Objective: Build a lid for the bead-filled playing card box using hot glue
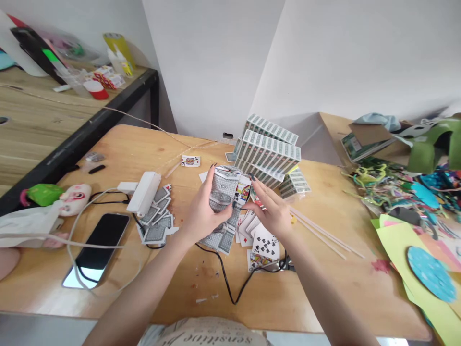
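Note:
A structure of joined playing cards (221, 192), mostly with grey patterned backs outward, stands over the middle of the table. My left hand (205, 211) grips its left side, thumb across the front and fingers up along the edge. My right hand (272, 211) pinches at its right side, by a face card (243, 190) that shows there. Loose cards, among them a six of spades (265, 242), lie face up below my right hand. Left of the structure is a pile of face-down cards (156, 228). The structure's far side is hidden.
Stacked card boxes (270, 151) rise behind my hands. A white power strip (144, 194) and a phone (97, 250) lie on the left, with a black cable (230, 295) running in front. Thin white sticks (324, 233) and coloured craft scraps (414, 192) are on the right.

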`<control>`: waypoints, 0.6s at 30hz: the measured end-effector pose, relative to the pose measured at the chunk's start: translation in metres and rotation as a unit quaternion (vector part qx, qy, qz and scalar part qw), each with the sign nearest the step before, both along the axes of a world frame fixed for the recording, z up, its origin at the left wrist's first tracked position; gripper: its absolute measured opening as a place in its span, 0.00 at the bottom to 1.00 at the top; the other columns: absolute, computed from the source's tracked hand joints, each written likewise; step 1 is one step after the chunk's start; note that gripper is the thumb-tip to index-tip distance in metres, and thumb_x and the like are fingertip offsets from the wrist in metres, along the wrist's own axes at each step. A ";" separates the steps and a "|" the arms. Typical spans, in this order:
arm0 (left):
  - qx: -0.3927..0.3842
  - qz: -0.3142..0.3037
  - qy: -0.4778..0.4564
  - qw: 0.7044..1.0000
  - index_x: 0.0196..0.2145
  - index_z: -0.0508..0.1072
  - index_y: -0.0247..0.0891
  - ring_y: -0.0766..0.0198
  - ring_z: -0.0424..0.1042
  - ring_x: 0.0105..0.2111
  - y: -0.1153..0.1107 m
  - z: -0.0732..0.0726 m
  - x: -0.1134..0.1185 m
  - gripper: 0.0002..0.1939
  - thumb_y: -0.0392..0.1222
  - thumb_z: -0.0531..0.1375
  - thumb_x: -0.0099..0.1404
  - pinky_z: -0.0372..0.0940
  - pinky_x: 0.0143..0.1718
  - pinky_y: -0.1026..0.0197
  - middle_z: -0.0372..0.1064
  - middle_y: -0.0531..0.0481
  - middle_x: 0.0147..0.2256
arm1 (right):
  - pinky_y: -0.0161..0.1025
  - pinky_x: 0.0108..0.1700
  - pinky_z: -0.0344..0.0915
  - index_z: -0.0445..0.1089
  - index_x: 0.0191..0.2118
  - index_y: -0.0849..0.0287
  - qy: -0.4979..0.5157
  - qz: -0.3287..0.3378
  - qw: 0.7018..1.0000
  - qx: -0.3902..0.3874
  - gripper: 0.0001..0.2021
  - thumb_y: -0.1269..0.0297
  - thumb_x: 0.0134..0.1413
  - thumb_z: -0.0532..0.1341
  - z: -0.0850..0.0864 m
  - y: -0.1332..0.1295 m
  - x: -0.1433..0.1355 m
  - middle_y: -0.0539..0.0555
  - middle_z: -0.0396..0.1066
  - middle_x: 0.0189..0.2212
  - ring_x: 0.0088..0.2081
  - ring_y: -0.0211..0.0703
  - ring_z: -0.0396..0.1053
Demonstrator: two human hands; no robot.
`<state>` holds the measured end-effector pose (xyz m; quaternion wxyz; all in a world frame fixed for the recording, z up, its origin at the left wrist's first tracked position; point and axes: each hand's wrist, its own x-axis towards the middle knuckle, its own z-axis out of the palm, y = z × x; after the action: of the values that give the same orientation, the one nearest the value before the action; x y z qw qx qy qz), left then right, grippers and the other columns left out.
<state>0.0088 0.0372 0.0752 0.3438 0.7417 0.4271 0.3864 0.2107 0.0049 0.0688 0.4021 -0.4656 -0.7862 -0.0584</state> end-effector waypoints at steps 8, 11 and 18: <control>0.020 -0.010 0.001 1.000 0.65 0.41 0.40 0.53 0.54 0.61 -0.001 0.002 -0.003 0.45 0.40 0.61 0.56 0.54 0.60 0.53 0.48 0.43 0.63 | 0.49 0.56 0.65 0.41 0.66 0.51 -0.024 0.019 0.999 -0.022 0.34 0.63 0.58 0.58 0.007 -0.003 -0.005 0.59 0.60 0.58 0.58 0.52 0.61; 0.028 -0.013 0.002 1.000 0.65 0.41 0.40 0.53 0.53 0.61 -0.002 0.001 -0.003 0.44 0.40 0.60 0.56 0.53 0.61 0.52 0.47 0.42 0.63 | 0.50 0.57 0.65 0.40 0.66 0.52 -0.038 0.015 0.999 -0.034 0.34 0.64 0.58 0.57 0.009 -0.005 -0.006 0.60 0.60 0.59 0.58 0.52 0.60; 0.022 -0.017 -0.034 0.999 0.62 0.45 0.40 0.52 0.55 0.60 0.000 0.002 -0.001 0.42 0.40 0.62 0.55 0.54 0.60 0.51 0.50 0.41 0.62 | 0.53 0.57 0.63 0.39 0.66 0.53 -0.046 0.015 0.998 -0.043 0.35 0.64 0.58 0.58 0.016 -0.006 -0.012 0.62 0.61 0.58 0.59 0.54 0.59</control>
<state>0.0075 0.0375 0.0773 0.3484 0.7424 0.3943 0.4146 0.1991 -0.0015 0.0851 0.3456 -0.4677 -0.8125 -0.0400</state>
